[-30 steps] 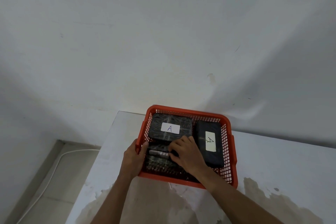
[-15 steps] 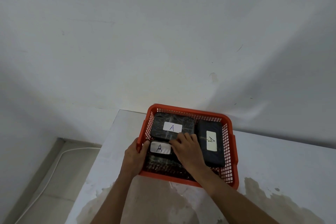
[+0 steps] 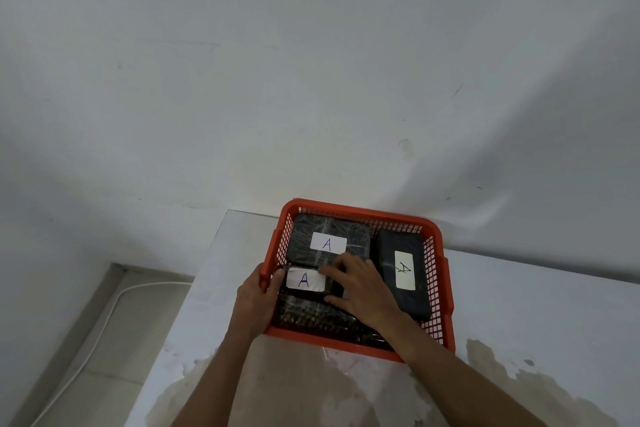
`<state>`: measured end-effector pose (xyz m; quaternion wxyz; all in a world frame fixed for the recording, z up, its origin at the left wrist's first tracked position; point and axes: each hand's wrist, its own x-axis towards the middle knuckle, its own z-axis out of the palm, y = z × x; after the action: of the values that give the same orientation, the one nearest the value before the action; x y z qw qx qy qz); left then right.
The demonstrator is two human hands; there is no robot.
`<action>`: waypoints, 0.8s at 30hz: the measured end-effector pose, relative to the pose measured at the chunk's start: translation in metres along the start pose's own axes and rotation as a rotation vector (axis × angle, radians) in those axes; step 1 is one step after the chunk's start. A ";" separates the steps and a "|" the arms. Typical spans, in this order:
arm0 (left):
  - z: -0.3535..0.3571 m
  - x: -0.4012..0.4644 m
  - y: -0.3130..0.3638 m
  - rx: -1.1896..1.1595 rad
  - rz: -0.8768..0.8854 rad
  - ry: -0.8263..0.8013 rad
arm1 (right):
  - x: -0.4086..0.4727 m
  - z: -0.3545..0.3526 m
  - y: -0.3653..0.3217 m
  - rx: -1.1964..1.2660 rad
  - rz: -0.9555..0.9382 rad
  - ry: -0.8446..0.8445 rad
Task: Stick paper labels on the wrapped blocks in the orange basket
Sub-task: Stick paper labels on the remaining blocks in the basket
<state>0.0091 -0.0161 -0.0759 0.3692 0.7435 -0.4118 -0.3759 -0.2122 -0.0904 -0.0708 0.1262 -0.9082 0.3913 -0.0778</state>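
Note:
An orange basket stands on the white table and holds three dark wrapped blocks. The far-left block carries a white label marked A. The right block has its own A label. On the near-left block lies a third A label. My right hand rests over this block, fingertips pressing the label's right edge. My left hand grips the basket's left rim, thumb tip at the label's left end.
The table has a worn brownish patch near me. Its left edge drops to a tiled floor with a white cable. A plain white wall stands right behind the basket.
The third A label, folded or hidden a second ago, now lies flat on the near-left block. My right hand's fingers have slid to its right edge. My left hand stays on the rim.

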 end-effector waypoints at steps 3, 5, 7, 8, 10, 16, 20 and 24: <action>0.000 0.000 0.001 0.011 0.001 0.007 | 0.000 0.001 0.000 -0.034 -0.013 -0.006; 0.000 -0.001 0.002 0.016 0.005 0.006 | -0.001 0.001 -0.001 -0.028 -0.017 0.020; 0.000 -0.002 0.003 0.016 0.005 0.003 | -0.001 0.001 -0.001 0.005 -0.021 0.040; 0.000 -0.002 0.003 0.014 0.001 0.000 | -0.002 0.000 0.000 0.026 -0.017 0.041; 0.000 -0.002 0.003 0.012 -0.005 -0.004 | -0.002 -0.003 0.001 0.064 -0.009 0.027; -0.002 -0.003 0.005 0.001 0.006 -0.010 | -0.002 -0.009 0.004 0.080 -0.009 -0.033; -0.002 -0.004 0.007 0.005 0.009 0.003 | -0.004 -0.011 0.002 0.132 0.012 -0.034; -0.002 -0.005 0.008 0.007 0.011 0.002 | -0.020 -0.015 -0.004 0.164 -0.007 0.039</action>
<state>0.0061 -0.0144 -0.0667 0.3691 0.7429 -0.4168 -0.3717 -0.2268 -0.0763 -0.0558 0.1922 -0.8945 0.3829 -0.1275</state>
